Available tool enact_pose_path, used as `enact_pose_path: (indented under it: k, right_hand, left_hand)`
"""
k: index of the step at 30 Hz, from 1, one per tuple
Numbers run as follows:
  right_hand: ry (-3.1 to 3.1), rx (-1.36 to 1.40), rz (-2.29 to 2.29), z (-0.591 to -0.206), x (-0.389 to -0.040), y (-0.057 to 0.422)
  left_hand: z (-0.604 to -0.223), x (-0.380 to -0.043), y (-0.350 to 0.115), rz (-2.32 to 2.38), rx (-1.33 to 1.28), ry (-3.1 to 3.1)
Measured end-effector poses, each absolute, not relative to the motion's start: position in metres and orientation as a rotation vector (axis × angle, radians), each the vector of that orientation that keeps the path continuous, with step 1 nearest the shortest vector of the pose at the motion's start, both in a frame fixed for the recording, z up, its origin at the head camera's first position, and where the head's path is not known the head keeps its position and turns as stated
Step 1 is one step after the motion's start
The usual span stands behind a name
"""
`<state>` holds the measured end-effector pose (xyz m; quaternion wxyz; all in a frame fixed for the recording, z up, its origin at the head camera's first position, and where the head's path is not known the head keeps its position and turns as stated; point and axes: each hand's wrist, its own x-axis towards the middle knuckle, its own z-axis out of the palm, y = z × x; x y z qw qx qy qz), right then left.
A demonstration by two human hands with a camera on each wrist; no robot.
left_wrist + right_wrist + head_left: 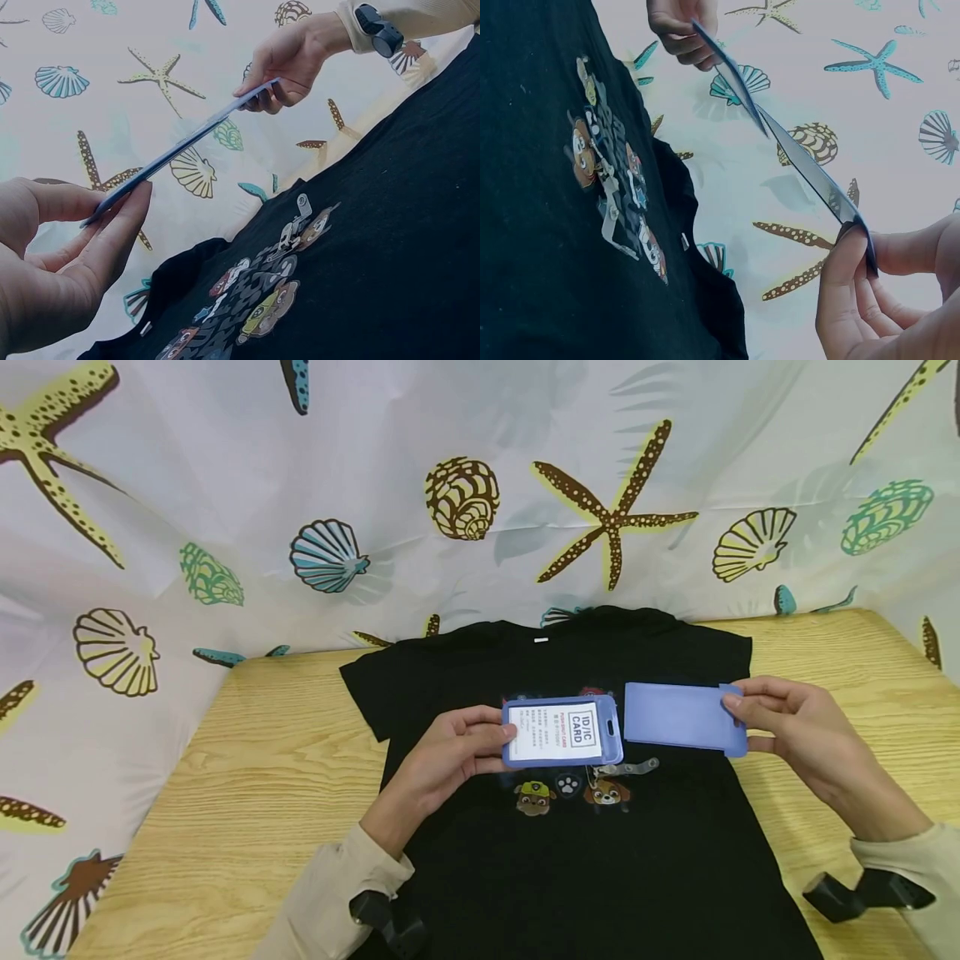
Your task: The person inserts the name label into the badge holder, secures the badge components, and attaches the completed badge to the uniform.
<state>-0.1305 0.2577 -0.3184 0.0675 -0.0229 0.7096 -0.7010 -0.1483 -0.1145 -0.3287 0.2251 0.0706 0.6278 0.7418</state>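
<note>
My left hand [450, 747] pinches the left end of a blue ID card holder [617, 752], thumb on its front. A white printed card [531, 735] marked "ID/IC CARD" shows inside the holder, whose slotted end points right. Just right of that end is a plain blue plastic panel [671, 714], pinched at its wider right end by my right hand [802, 731]. In the right wrist view the panel [810, 169] and the holder [731, 75] appear as thin slanted sheets, their near ends close together. Both pieces are held up above a black T-shirt [600, 877].
A clear strap with a metal clip [633, 767] lies on the shirt, near its printed cartoon dogs [532, 799]. The shirt is spread over a wooden table [285, 760]. Behind hangs a white cloth [397, 435] printed with shells and starfish.
</note>
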Motion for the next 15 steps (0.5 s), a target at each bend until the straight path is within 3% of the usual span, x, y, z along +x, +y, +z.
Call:
enact_pose_path:
  k: [15]
  right_hand:
    - [2.037,-0.121,-2.114,-0.3176,-0.1247,0.2481]
  left_hand:
    - [-0.3326,-0.1476,-0.1115,2.028,0.206,1.728]
